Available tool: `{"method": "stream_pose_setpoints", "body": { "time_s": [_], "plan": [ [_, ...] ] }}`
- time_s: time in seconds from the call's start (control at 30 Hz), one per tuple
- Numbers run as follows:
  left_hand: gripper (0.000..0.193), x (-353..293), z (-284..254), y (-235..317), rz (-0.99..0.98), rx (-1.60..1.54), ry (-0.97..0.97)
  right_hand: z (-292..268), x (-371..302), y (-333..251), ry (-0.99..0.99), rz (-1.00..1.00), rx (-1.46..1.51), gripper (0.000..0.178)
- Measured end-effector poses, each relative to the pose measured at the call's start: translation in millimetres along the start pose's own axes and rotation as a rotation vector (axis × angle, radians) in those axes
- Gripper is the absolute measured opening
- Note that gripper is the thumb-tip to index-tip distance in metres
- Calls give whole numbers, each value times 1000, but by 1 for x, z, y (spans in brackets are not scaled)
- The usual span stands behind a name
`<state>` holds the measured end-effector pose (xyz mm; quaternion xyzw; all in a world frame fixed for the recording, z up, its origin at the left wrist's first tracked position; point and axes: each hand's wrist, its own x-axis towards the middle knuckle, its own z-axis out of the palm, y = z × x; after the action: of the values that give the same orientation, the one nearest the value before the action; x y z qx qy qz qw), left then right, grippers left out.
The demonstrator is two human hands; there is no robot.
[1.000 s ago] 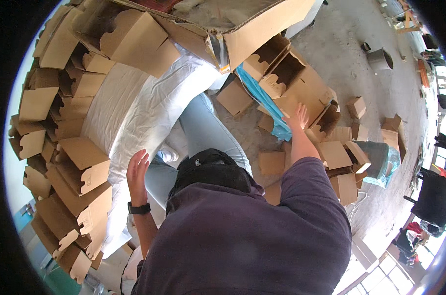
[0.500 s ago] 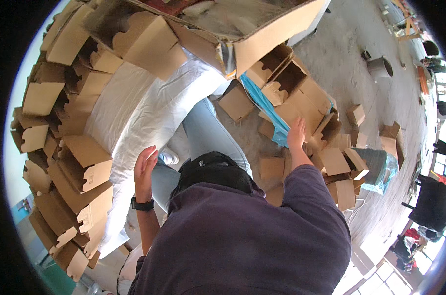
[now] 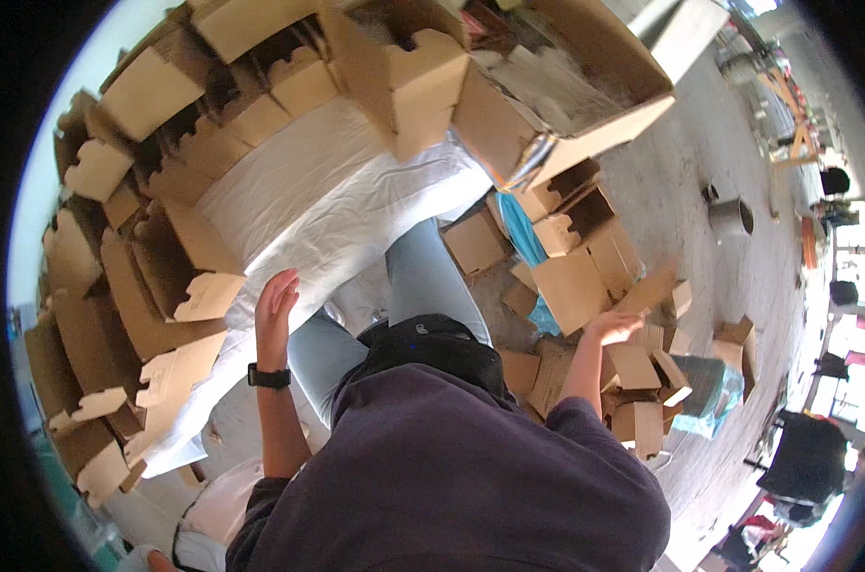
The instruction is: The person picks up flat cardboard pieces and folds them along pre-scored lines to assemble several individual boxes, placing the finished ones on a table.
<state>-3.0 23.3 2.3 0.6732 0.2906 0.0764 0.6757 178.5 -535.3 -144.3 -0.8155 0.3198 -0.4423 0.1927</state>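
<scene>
Cardboard is seen on every side of the person, whose dark purple top fills the lower middle of the view. The left hand point(image 3: 276, 303) is raised with the forearm nearly upright, a black wristband point(image 3: 269, 377) worn just below it. Its fingers are extended and held loosely together, the palm turned toward the white sheeting point(image 3: 327, 205); nothing is gripped, and whether the fingertips touch the sheeting cannot be told. Folded brown cartons point(image 3: 156, 296) are stacked in rows beside and behind that sheeting, to the left of the hand.

The right arm is stretched out and away to the person's right, bent at the elbow, with the right hand point(image 3: 611, 327) spread flat, palm down, over a heap of loose cardboard boxes point(image 3: 585, 286) on the concrete floor point(image 3: 728, 286). The hand is empty and lies just above or against the topmost box; contact cannot be settled. The two hands are held well apart. A blue plastic sheet point(image 3: 522, 234) is seen among the boxes, and a large open carton point(image 3: 566, 95) is tilted above them.
</scene>
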Motion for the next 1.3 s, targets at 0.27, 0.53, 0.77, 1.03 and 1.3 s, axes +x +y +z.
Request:
{"method": "stream_pose_setpoints", "body": {
  "time_s": [0.27, 0.53, 0.77, 1.03, 1.3],
  "plan": [
    [31, 14, -22, -33, 137, -116, 66, -74, 108, -112, 255, -23, 202, 11],
    [27, 7, -24, -43, 144, -95, 127, -175, 97, -329, 111, -173, 1612, 19],
    [30, -2, -24, -43, 165, -157, 86, -117, 9, -366, -1141, 67, 1911, 30],
    [68, -13, -12, 4, 60, -825, -60, -83, -154, -399, -1149, -1390, 1054, 46],
    [59, -10, 5, -14, -131, -701, 131, -76, -184, -368, -1563, -1466, 979, 48]
  ]
}}
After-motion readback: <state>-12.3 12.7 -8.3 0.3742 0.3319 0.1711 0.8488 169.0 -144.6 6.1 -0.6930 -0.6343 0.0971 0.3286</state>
